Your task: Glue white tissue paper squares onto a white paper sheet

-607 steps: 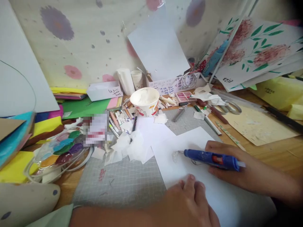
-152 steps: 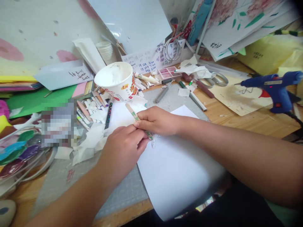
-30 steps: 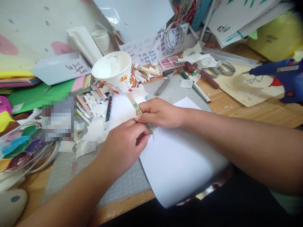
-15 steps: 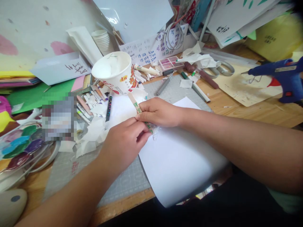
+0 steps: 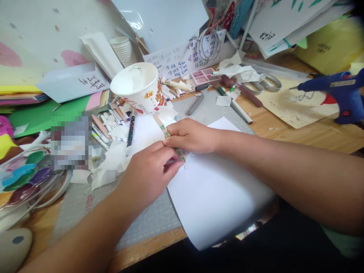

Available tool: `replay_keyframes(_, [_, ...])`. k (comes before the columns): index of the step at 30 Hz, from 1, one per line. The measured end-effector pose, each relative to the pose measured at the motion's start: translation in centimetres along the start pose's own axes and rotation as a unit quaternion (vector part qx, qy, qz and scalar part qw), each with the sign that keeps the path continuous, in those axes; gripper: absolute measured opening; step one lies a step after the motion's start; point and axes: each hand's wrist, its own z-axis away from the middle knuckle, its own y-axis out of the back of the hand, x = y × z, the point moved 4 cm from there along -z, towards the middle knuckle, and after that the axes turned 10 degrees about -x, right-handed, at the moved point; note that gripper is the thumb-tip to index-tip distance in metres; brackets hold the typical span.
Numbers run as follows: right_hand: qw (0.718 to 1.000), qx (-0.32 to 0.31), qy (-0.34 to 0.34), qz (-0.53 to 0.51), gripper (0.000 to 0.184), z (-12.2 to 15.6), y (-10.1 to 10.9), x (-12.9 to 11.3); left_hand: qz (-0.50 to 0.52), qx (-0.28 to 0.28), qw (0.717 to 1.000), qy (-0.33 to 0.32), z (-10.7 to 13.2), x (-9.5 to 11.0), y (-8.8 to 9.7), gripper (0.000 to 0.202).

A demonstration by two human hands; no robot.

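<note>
Both hands meet over a white sheet of paper [image 5: 218,201] that overhangs the table's front edge. My right hand [image 5: 193,136] is closed around a thin, flat, tan strip with green printing [image 5: 160,124], its thumb pressed on top. Just below, my left hand [image 5: 152,163] pinches near the strip's lower end with thumb and index finger. A crumpled bit of clear film [image 5: 187,161] shows beside the left fingertips. The strip's middle is hidden under the fingers. Behind it stands a white printed paper bowl [image 5: 139,91].
A grey cutting mat [image 5: 145,220] lies under the paper. Markers [image 5: 99,131] and paper scraps [image 5: 112,159] crowd the left, near a paint palette [image 5: 21,174]. At right are a blue glue gun [image 5: 335,89] and a brown-handled tool [image 5: 250,94].
The left fingertips have shifted slightly right and down along the strip, and a little more green print shows between the hands. The right hand has barely moved.
</note>
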Motion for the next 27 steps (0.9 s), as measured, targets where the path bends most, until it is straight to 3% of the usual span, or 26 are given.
replay_keyframes(8, [0.998,0.002,0.014,-0.054,0.024,0.0,-0.1,0.4,0.067,-0.063,0.995,0.037,-0.1,-0.4,0.3,0.007])
replay_keyframes(14, [0.967,0.063,0.037,-0.243,0.025,0.3,0.2,1.3,0.056,-0.048,0.996,0.043,-0.4,-0.5,0.1,0.009])
replay_keyframes(17, [0.946,0.027,0.069,-0.316,0.025,0.3,-0.2,1.2,0.037,-0.025,0.998,0.045,-0.5,-0.5,0.2,0.007])
replay_keyframes(23, [0.945,-0.028,0.096,-0.312,0.027,0.5,-0.7,0.7,0.026,-0.016,0.998,0.063,-0.8,-0.8,0.3,0.01])
replay_keyframes(27, [0.962,-0.027,0.093,-0.254,0.024,0.4,-0.7,0.8,0.017,-0.009,0.995,0.094,-0.6,-2.1,2.3,0.013])
